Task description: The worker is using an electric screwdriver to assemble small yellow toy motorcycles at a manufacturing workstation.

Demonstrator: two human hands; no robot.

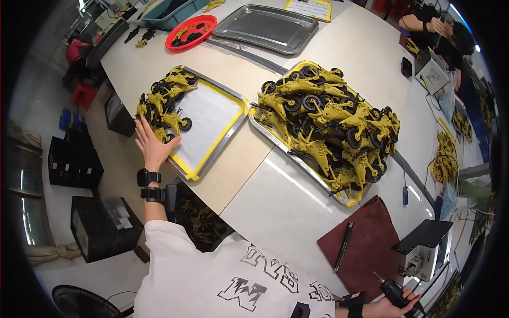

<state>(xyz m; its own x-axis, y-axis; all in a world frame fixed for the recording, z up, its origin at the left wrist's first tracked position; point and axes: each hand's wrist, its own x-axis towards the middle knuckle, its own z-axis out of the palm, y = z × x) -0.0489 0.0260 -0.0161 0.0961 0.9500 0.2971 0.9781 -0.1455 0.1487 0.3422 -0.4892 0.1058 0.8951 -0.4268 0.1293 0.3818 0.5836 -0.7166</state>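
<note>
My left hand (154, 144) is stretched out over the near left edge of a tray lined with white paper and yellow tape (227, 139). Its fingers are spread and meet the end of a cluster of yellow-and-black toy motorcycles (157, 100) along that tray's left side. At the lower right, my right hand (389, 309) is wrapped round a black electric screwdriver (393, 291), its thin bit pointing up and left. A second taped tray (278, 139), right of the first, is heaped with more toy motorcycles (323, 111).
A maroon cloth (366, 238) with a black pen-like tool (344, 246) lies near a small power box (419, 259). A blue-handled screwdriver (405, 196) is farther right. At the back are a bare metal tray (265, 26), a red dish (175, 40) and a teal bin (172, 18). Another person (445, 29) sits far right.
</note>
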